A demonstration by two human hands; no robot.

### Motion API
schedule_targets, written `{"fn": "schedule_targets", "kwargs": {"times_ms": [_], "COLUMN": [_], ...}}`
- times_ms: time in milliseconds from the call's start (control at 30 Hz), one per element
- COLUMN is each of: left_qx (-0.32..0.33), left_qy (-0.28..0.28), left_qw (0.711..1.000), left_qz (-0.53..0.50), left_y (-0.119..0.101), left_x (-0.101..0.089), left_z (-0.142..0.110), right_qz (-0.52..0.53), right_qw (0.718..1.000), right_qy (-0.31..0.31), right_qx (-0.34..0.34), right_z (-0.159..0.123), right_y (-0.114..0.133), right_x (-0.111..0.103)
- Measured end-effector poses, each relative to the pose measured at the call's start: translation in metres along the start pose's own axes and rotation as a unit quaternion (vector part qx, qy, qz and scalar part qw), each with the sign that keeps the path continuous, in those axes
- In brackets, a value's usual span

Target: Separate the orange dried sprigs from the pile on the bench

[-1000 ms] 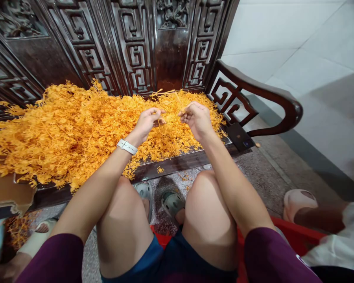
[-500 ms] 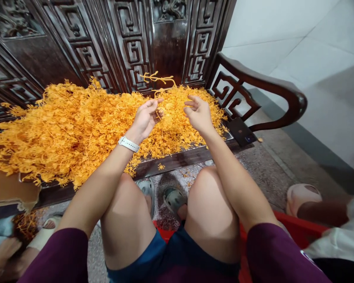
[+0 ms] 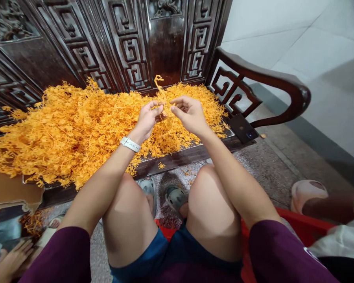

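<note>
We have the left grip (image 3: pixel 149 119) pinched, thumb and forefinger together on a thin orange strand (image 3: pixel 158 85), whose kinked upper end rises just above those fingertips. The right grip (image 3: pixel 191 113) faces it from just beside, its thumb and fingers curled towards the strand; we cannot tell whether they close on any part of it. Behind, below and far out to the left of the left grip, we see a heaped orange pile (image 3: pixel 61 129) of similar branching pieces, which also spreads behind the right grip. It lies on the dark wooden tabletop (image 3: pixel 194 154), whose carved back (image 3: pixel 166 47) stands beyond both grips. Below the left grip, one loose sprig (image 3: pixel 161 166) rests on the front edge. To the right of the right grip and a little lower, we find a black phone (image 3: pixel 242 128) lying near the foot of a curved armrest (image 3: pixel 273 84). A pale wristband (image 3: pixel 130 144) circles the wrist behind the left grip. Well below and left of that grip are a torn piece of cardboard (image 3: pixel 10 186) and another person's hand (image 3: pixel 17 255).
</note>
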State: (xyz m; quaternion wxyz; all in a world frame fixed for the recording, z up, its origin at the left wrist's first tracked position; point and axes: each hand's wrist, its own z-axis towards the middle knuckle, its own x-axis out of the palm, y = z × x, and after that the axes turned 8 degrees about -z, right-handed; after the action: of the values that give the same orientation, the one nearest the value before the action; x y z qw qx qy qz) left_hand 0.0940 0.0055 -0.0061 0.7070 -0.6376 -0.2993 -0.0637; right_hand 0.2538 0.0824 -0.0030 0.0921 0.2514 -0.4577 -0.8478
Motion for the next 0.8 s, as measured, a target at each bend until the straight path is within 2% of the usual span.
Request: {"fn": "schedule_targets", "kwargs": {"times_ms": [200, 267, 333, 467, 533, 600, 667, 733, 800], "left_qx": [0.021, 0.049, 0.063, 0.02, -0.025, -0.038, -0.022, -0.01, -0.032], "left_qy": [-0.036, -0.054, -0.056, -0.02, -0.033, -0.067, -0.079, -0.075, -0.098], "left_qw": [0.999, 0.995, 0.993, 0.998, 0.999, 0.997, 0.996, 0.997, 0.995], "left_qz": [0.035, 0.061, 0.086, 0.053, 0.006, -0.02, -0.017, -0.01, -0.019], "left_y": [-0.003, -0.003, -0.004, -0.003, -0.003, -0.002, -0.002, -0.001, -0.001], "left_x": [-0.009, -0.009, -0.009, -0.014, -0.014, -0.009, -0.001, 0.008, 0.009], "left_z": [0.01, 0.01, 0.01, 0.013, 0.015, 0.013, 0.008, 0.003, 0.003], "right_qz": [0.044, 0.067, 0.1, 0.154, 0.162, 0.155, 0.131, 0.125, 0.165], "right_qw": [0.994, 0.991, 0.99, 0.988, 0.986, 0.979, 0.965, 0.946, 0.896], "right_qy": [-0.099, -0.11, -0.09, -0.011, 0.041, 0.129, 0.22, 0.286, 0.395], "right_qx": [0.019, 0.024, 0.028, 0.03, 0.013, -0.019, -0.058, -0.086, -0.118], "right_z": [0.009, 0.01, 0.009, 0.001, -0.005, -0.013, -0.023, -0.036, -0.052], "right_y": [-0.011, -0.012, -0.009, 0.009, 0.022, 0.036, 0.055, 0.079, 0.106], "right_x": [-0.012, -0.014, -0.014, -0.016, -0.015, -0.012, -0.007, 0.0, 0.008]}}
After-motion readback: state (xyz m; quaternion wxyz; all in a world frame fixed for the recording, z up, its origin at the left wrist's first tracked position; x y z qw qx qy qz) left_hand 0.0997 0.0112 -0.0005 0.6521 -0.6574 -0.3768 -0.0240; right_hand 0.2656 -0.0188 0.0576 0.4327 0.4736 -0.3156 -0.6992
